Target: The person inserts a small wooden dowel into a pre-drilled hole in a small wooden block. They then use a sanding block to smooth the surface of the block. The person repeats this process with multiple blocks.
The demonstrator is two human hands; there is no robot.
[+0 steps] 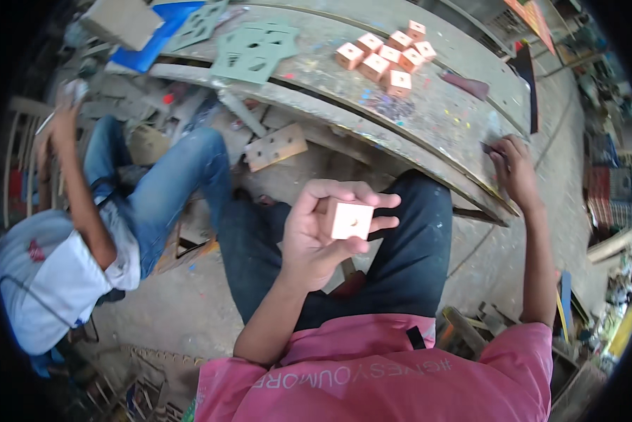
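Note:
My left hand (319, 235) holds up a small pale wooden cube (351, 220) above my lap. One lit face of the cube, with a small dark hole in it, shows between my fingers and thumb. At the right end of the workbench (316, 105), my right hand (516, 165) rests near the edge, its fingers closed on a small dark flat piece (487, 148) that I cannot identify. Several similar wooden cubes with holes (373, 67) stand in a cluster on the bench, farther off. A brownish curved strip (465, 86) lies beside them.
Green cut-out stencils (252, 49) and a blue sheet (147, 53) lie at the bench's far left. Below the bench is a board with holes (276, 147). A person in jeans (179, 169) sits at my left. Clutter (604, 232) lines the right side.

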